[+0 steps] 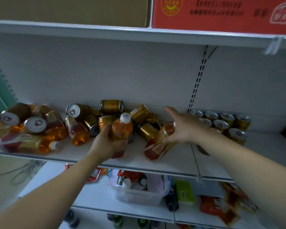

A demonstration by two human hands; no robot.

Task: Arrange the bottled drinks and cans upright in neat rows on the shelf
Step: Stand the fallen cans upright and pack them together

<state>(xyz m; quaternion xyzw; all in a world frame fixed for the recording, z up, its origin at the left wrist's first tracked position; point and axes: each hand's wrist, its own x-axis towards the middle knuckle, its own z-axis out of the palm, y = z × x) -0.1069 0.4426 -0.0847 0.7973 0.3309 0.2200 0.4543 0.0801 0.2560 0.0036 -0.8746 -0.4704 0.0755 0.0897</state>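
The left hand (106, 143) grips an upright bottle (121, 128); the right hand (180, 129), forefinger outstretched, clasps a tilted bottle (157, 146).

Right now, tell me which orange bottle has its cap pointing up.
The middle bottle, gripped by the left hand: its white cap faces up. The other bottle at the right hand leans over; the bottles on the left lie flat.

Head view, sole camera: worn on the person's head, close before a white metal shelf board (155, 164), facing forward and slightly down; board spans mid-frame, wide-angle.
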